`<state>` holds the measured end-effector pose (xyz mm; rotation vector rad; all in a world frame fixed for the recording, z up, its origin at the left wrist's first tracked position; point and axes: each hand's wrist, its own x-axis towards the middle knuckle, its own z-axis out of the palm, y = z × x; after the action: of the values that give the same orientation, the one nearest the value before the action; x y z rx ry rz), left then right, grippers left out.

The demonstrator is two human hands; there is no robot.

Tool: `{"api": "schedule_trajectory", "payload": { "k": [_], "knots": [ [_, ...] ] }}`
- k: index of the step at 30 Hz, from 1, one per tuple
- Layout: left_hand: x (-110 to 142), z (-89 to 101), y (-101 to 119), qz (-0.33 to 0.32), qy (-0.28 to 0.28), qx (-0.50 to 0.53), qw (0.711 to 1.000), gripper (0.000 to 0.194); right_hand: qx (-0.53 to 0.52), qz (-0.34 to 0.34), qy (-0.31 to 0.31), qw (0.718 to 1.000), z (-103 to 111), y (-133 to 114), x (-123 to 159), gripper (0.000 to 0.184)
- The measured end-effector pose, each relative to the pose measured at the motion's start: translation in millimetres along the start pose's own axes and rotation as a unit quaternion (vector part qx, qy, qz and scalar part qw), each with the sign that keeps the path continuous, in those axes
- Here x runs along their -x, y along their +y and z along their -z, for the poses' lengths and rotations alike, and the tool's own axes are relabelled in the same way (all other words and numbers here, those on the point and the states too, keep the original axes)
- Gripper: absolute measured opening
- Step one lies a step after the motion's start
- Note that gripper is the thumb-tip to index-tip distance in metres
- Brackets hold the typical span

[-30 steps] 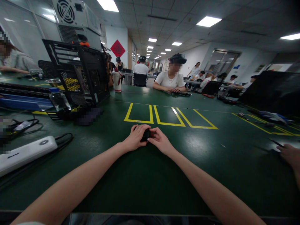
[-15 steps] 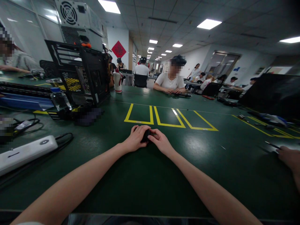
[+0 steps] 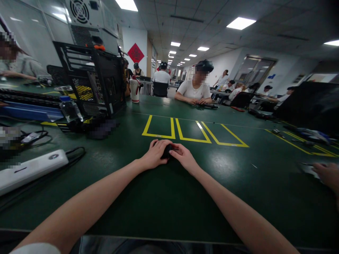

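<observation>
Over the middle of the green table [image 3: 159, 197], my left hand [image 3: 156, 153] is closed around a small black object [image 3: 166, 151]. Its kind cannot be made out, since my fingers cover most of it. My right hand [image 3: 184, 157] has its fingertips together against the right side of the same object. Both hands rest low, close to the tabletop, just in front of yellow tape outlines [image 3: 159, 135].
On the left stand a black computer case [image 3: 103, 79], a bottle with a blue cap [image 3: 70, 109] and a white power strip [image 3: 34, 169]. A red-and-white cup [image 3: 135, 91] stands farther back. Another person's hand [image 3: 327, 174] with a thin tool is at right; a co-worker [image 3: 196, 86] sits opposite.
The view has shifted slightly. My hands keep their hold on the black object with only a slight shift of the right fingers. The other person's hand at right has moved a little.
</observation>
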<state>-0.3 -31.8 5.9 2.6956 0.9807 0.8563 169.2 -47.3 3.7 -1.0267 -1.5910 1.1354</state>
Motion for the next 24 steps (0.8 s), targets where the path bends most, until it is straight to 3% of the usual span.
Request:
{"api": "schedule_trajectory", "payload": {
  "k": [7, 13, 17, 24],
  "knots": [
    [0.0, -0.7, 0.3, -0.003, 0.004, -0.002, 1.000, 0.057, -0.055, 0.029, -0.036, 0.997, 0.3, 3.1, 2.0, 0.029],
    [0.3, -1.2, -1.1, -0.006, 0.010, -0.002, 1.000, 0.056, -0.039, 0.034, -0.011, 0.999, -2.7, 4.3, 0.0, 0.022],
    [0.6, 0.0, -0.5, -0.005, 0.006, -0.001, 1.000, 0.056, -0.002, 0.030, -0.002, 1.000, -1.8, 3.3, 0.7, 0.028],
    [0.6, 0.0, -0.8, -0.005, -0.002, -0.001, 1.000, 0.059, -0.009, 0.017, -0.030, 0.999, 0.9, 2.9, 3.7, 0.027]
  ]
}}
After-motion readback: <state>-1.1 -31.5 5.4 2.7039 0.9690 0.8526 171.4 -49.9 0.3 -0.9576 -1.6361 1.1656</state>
